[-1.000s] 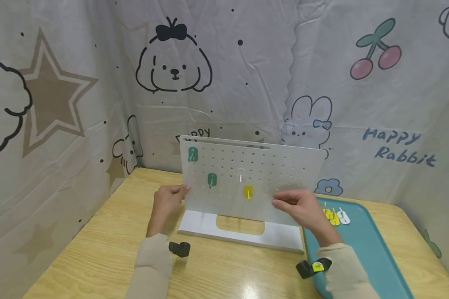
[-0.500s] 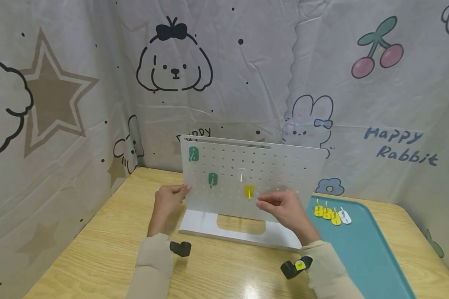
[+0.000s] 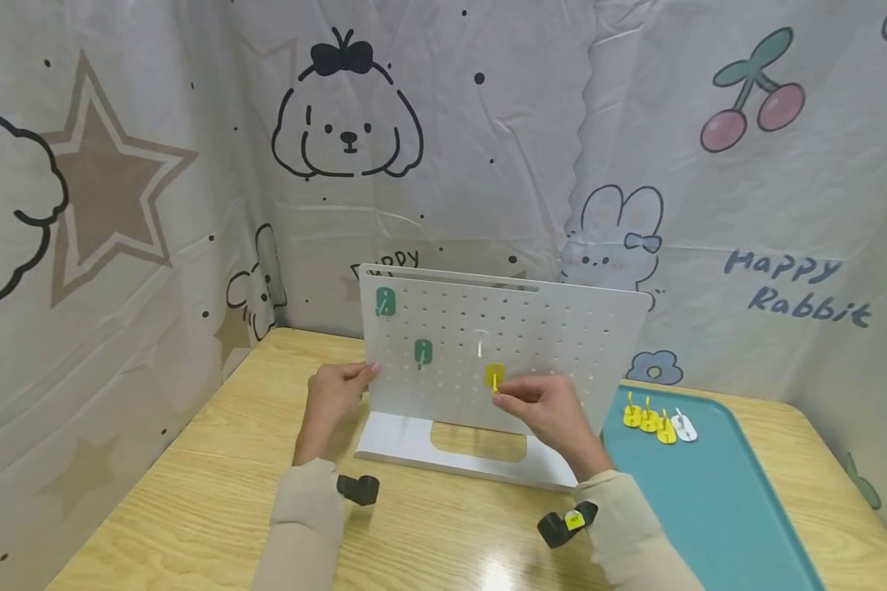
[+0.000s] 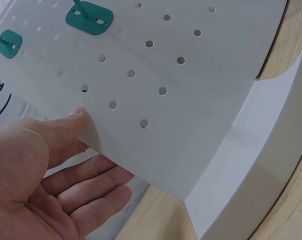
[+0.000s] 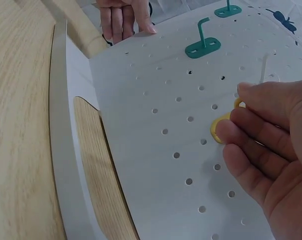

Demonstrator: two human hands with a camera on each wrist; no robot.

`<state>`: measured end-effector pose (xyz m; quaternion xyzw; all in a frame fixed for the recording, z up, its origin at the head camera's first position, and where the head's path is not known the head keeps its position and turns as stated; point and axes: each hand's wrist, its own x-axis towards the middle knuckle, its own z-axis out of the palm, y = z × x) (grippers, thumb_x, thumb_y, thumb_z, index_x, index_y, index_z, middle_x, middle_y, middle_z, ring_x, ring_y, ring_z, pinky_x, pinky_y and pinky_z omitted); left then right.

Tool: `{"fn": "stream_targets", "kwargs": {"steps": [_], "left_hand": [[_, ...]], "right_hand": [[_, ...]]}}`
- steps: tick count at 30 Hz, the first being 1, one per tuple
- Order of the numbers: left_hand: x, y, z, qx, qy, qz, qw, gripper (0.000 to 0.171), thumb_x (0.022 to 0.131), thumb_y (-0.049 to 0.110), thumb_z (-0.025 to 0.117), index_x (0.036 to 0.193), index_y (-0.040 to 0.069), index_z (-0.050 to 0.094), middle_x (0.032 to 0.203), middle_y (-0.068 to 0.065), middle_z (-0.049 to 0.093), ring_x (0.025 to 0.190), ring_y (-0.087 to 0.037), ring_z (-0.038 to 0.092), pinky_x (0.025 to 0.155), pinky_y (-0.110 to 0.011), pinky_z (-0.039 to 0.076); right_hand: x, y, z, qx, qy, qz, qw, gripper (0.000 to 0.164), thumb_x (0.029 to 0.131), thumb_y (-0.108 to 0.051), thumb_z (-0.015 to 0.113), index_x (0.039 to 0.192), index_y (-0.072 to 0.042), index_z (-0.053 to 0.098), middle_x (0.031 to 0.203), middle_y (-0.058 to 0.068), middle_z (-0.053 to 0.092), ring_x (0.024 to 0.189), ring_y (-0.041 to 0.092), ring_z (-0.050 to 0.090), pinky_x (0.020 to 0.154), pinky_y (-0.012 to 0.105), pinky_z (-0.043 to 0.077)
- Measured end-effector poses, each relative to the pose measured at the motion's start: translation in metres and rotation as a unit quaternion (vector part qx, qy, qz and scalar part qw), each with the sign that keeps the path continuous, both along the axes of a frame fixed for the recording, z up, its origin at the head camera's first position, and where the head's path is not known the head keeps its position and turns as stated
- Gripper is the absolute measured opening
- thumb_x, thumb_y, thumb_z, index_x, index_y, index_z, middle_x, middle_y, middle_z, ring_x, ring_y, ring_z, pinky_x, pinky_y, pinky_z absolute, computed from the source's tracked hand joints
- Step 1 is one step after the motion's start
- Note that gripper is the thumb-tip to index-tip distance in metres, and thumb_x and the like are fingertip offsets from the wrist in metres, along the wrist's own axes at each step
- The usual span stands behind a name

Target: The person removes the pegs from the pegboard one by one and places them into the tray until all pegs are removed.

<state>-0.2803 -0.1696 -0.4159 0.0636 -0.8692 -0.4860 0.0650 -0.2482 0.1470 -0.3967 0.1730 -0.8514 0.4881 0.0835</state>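
A white pegboard (image 3: 429, 394) stands upright on its base. My left hand (image 3: 336, 394) holds its left edge; in the left wrist view the thumb (image 4: 73, 120) lies on the front face, the other fingers behind the edge. My right hand (image 3: 554, 410) pinches the yellow hook (image 5: 220, 126) on the board between thumb and fingertips, which partly cover it in the right wrist view. Up and to the left of it a white hook (image 3: 480, 348) sits on the board. Two green hooks, a lower one (image 3: 423, 353) and an upper one (image 3: 386, 302), are mounted toward the left.
To the right lies a teal tray (image 3: 702, 501). Near its far end are several yellow hooks (image 3: 648, 420) and a white hook (image 3: 683, 427). The wooden table (image 3: 429, 533) carries board and tray. A patterned curtain (image 3: 503, 164) hangs behind.
My right hand has moved left across the front of the board to the yellow hook and now pinches it. The left hand has stayed at the board's left edge.
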Motion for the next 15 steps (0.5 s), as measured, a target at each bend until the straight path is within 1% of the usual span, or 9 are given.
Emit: {"fn": "stream_targets", "kwargs": {"steps": [3,10,15], "left_hand": [[0.0008,0.0001,0.0008,0.001,-0.003,0.001,1.0000,0.038,0.099,0.039,0.064,0.123,0.010,0.072,0.110,-0.013,0.073,0.098,-0.029,0.068,0.080,-0.044,0.053],[0.0013,0.0003,0.0008,0.000,0.003,-0.001,1.0000,0.037,0.100,0.038,0.063,0.123,0.010,0.071,0.111,-0.013,0.072,0.099,-0.030,0.068,0.080,-0.044,0.053],[0.0008,0.0001,-0.0004,0.001,0.002,-0.003,1.0000,0.038,0.100,0.039,0.063,0.123,0.011,0.072,0.112,-0.013,0.072,0.100,-0.031,0.069,0.080,-0.045,0.054]], "right_hand": [[-0.0002,-0.0034,-0.0005,0.000,0.006,-0.008,1.000,0.012,0.087,-0.011,0.079,0.096,-0.003,0.079,0.093,0.005,0.075,0.083,0.017,0.070,0.073,0.034,0.056],[-0.0015,-0.0080,-0.0034,0.010,0.042,-0.015,0.999,0.008,0.088,-0.008,0.078,0.092,-0.002,0.079,0.090,0.005,0.075,0.079,0.017,0.069,0.069,0.034,0.055],[-0.0001,-0.0081,-0.0040,0.014,0.050,-0.024,0.998,0.006,0.088,-0.008,0.078,0.092,-0.004,0.079,0.089,0.004,0.075,0.078,0.016,0.069,0.069,0.035,0.056]]}}
